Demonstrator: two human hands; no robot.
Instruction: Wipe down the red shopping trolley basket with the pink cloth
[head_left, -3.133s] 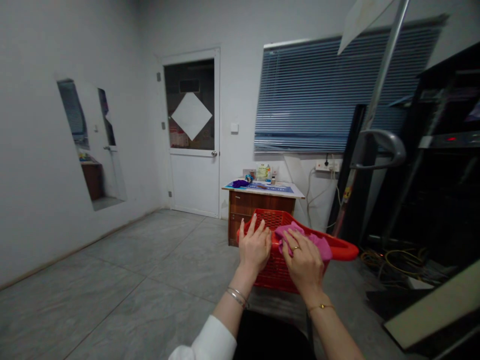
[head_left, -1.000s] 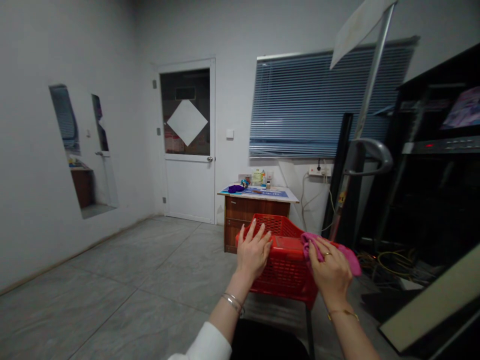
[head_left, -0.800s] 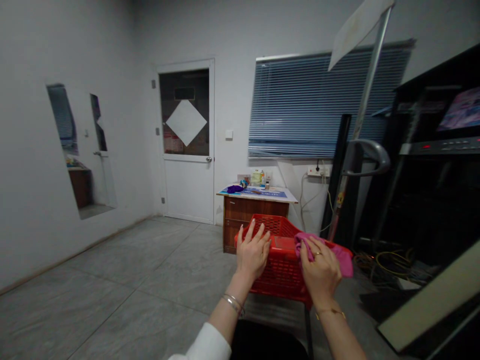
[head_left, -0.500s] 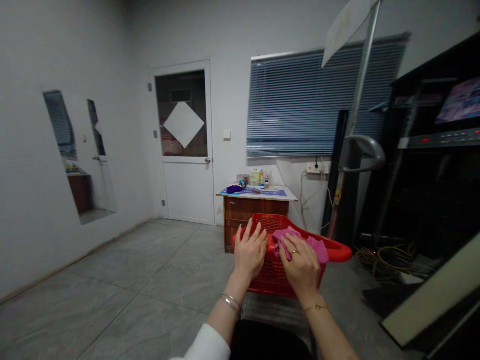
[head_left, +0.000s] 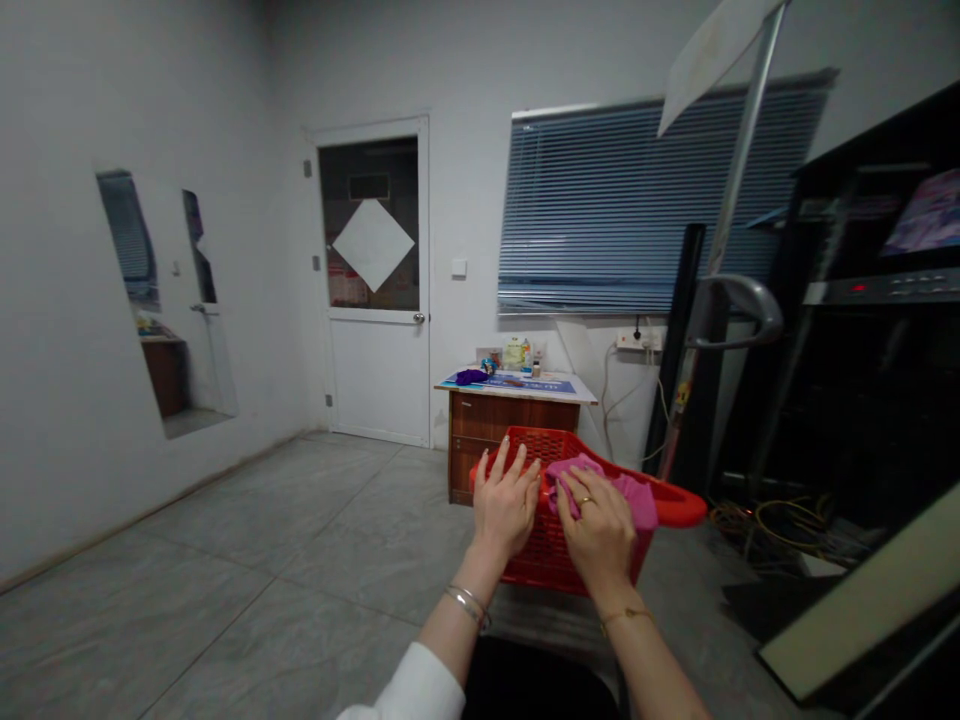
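A red plastic basket (head_left: 553, 552) with a mesh wall stands right in front of me, low in the middle of the view. My left hand (head_left: 506, 502) lies flat on its near rim with the fingers spread. My right hand (head_left: 598, 530) presses a pink cloth (head_left: 634, 497) against the rim just to the right, fingers closed over it. Part of the cloth sticks out beyond my knuckles toward the basket's red handle end (head_left: 679, 512).
A wooden cabinet (head_left: 512, 420) with bottles and papers on top stands behind the basket, under a window with blue blinds (head_left: 637, 205). A white door (head_left: 378, 285) is at the back left. Dark exercise equipment (head_left: 840, 330) and loose cables (head_left: 780, 520) fill the right side. Grey tiled floor (head_left: 285, 560) spreads left.
My right hand slid the pink cloth along the rim from the basket's right end back toward my left hand. My left hand stayed flat on the rim.
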